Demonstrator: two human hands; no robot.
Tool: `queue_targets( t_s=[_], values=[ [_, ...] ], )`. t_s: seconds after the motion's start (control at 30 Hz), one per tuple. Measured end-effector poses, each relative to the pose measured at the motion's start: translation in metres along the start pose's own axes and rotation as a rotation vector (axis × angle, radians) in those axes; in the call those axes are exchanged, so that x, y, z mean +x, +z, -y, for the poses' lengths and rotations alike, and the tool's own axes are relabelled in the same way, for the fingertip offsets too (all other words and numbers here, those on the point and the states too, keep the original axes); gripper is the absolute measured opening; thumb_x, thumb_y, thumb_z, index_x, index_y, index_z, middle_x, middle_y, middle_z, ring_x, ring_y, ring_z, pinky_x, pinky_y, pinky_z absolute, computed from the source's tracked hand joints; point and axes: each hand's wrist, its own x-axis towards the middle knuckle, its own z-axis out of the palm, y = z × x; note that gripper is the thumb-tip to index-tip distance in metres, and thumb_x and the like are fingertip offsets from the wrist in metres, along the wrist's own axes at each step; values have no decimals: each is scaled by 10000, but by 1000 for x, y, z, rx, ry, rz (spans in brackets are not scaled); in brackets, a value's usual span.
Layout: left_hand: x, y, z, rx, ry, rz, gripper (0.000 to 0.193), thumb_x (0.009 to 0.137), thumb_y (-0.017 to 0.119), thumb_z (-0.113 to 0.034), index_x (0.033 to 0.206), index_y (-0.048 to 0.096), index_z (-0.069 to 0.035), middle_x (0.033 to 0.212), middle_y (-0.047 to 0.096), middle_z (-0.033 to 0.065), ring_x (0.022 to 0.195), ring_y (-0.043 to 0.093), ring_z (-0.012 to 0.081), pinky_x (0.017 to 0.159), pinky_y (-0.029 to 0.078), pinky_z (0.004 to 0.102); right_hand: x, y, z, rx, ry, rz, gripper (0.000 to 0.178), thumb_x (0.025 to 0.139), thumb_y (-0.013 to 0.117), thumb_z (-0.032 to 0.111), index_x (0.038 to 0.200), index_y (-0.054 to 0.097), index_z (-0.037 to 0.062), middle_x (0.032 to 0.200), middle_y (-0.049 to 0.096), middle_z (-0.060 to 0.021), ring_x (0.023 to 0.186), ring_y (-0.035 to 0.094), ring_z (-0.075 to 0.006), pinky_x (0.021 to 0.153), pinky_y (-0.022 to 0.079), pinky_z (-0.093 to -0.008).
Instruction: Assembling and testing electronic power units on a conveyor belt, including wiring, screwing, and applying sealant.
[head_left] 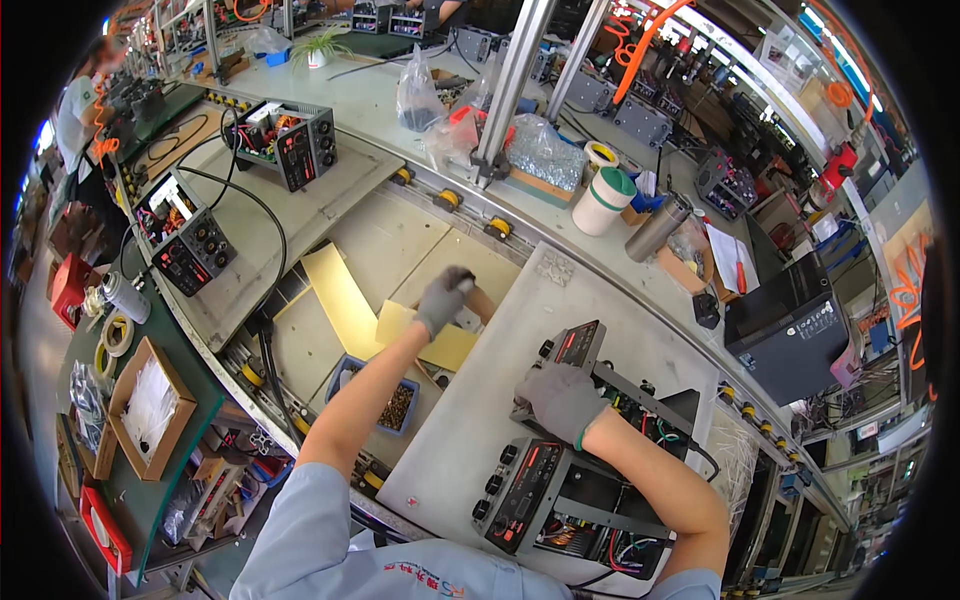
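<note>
we seem to be steadying far black unit (pixel 578 343) — right hand (pixel 563 398) curled over it, firm hold needed; left hand (pixel 445 300) half-curled above yellow sheet (pixel 450 350), can't tell if pinching

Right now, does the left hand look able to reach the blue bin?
Probably yes. The left hand is just beyond the blue bin, which shows no lid; only the left forearm crosses part of it in this view, so drawing back should clear the way.
</note>
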Motion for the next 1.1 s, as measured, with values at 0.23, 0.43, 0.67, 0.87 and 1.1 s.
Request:
queue_targets(
  t_s=[0.23, 0.43, 0.67, 0.87, 1.1],
  values=[
    [-12, -23, -68, -972, -279, 168, 330, 908, 483, -99, 1228, 426, -40, 983, 541, 98, 875, 574, 210, 741, 522, 335, 15, -6, 11, -237, 81, -54, 140, 818, 569, 217, 887, 636, 115, 841, 624, -57, 836, 614, -230, 708, 486, -378],
    [-66, -20, -104, -1079, -385, 377, 164, 888, 478, -49, 1048, 442, -52, 890, 470, 68, 800, 518, 194, 741, 486, 312, 6, -9, 23, -351, 110, -128, 155, 821, 562, 207, 855, 641, 77, 840, 625, -84, 818, 617, -228, 687, 494, -359],
    [-146, -16, -123, -941, -512, 381, 425, 955, 518, -262, 1264, 445, 20, 1033, 565, 101, 697, 466, 46, 579, 457, 164, -83, 3, 108, -11, -386, 191, 141, 774, 581, 171, 884, 650, 118, 859, 628, -55, 873, 615, -247, 710, 500, -388],
    [-184, -10, -113, -652, -442, 537, 621, 917, 417, -582, 1150, 470, -9, 749, 498, 3, 498, 350, 38, 427, 281, 167, -84, 11, 130, -99, -219, 88, 89, 736, 596, 116, 765, 675, 87, 743, 652, -75, 760, 658, -236, 639, 503, -381],
    [-192, 3, -138, -738, -567, 524, 449, 973, 421, -439, 1203, 474, -57, 781, 459, -9, 567, 363, 44, 500, 337, 162, -79, 2, 137, -181, -198, 114, 77, 756, 587, 123, 808, 633, 90, 729, 630, -58, 735, 647, -216, 589, 493, -341]
  ],
)
